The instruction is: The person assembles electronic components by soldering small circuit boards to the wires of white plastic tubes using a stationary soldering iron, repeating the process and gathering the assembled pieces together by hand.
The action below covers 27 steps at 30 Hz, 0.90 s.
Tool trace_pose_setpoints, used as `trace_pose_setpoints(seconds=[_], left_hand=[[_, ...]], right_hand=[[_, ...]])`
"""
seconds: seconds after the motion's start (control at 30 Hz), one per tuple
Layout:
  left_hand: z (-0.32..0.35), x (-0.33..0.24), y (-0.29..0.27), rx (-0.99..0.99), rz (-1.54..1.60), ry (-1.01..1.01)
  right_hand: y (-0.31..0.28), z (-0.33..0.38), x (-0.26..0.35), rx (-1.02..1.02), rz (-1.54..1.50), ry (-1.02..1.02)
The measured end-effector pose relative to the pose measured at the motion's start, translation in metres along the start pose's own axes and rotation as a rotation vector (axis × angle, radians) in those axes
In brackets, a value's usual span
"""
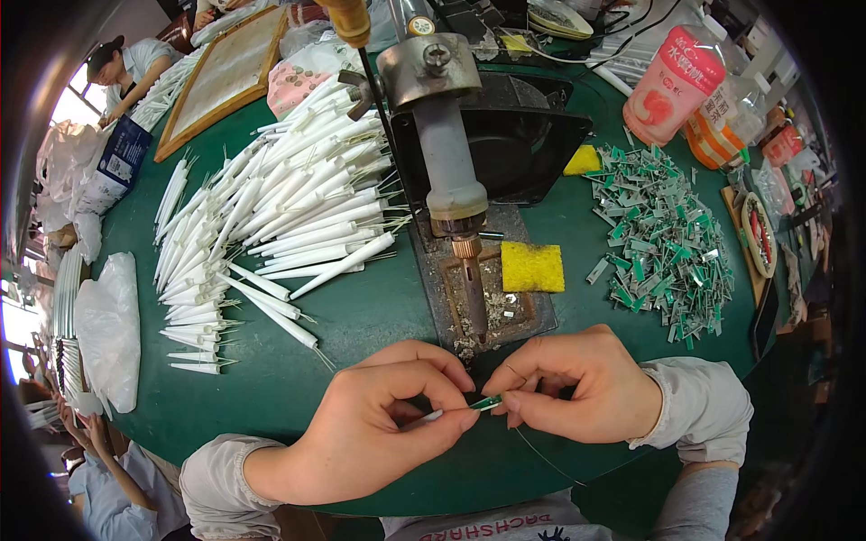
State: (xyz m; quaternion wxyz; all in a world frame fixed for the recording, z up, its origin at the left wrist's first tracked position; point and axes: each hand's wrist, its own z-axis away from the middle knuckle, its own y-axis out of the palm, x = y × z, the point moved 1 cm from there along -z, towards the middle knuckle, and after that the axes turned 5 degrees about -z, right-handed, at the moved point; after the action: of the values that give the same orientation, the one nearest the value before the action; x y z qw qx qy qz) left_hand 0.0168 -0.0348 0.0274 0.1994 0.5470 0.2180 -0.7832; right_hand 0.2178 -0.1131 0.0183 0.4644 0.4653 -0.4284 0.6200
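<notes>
My left hand (370, 428) and my right hand (582, 383) meet near the table's front edge, fingertips pinched close together. Between them is a small green circuit board (487, 403), its ends covered by the fingers. Inside my left grip shows a bit of a white piece (433, 416); its full shape is hidden. From below my right fingers a thin wire (546, 458) trails down toward the table edge. Just above the hands, a fixed soldering iron (474, 298) points downward, its tip apart from the board.
Many white tapered tubes with wire ends (307, 194) lie at left. Loose small green boards (667, 243) are heaped at right. A yellow sponge (532, 268) sits beside the iron's base. A pink bottle (677, 81) stands far right. Other people (135, 72) work at the left.
</notes>
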Motion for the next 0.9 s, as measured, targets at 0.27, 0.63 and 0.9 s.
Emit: trace_pose_setpoints(seconds=[0.27,0.63,0.9], left_hand=[[-0.0011,0.008,0.0053,-0.092,-0.071,0.112],[0.0004,0.0071,0.0038,-0.025,0.0,0.044],[-0.002,0.0093,0.0034,-0.026,0.207,0.034]], right_hand=[[0.0024,0.0003,-0.0035,-0.016,-0.24,0.062],[0.0023,-0.0006,-0.0059,0.001,-0.323,0.061],[-0.0025,-0.0019,-0.0009,0.068,-0.252,0.033]])
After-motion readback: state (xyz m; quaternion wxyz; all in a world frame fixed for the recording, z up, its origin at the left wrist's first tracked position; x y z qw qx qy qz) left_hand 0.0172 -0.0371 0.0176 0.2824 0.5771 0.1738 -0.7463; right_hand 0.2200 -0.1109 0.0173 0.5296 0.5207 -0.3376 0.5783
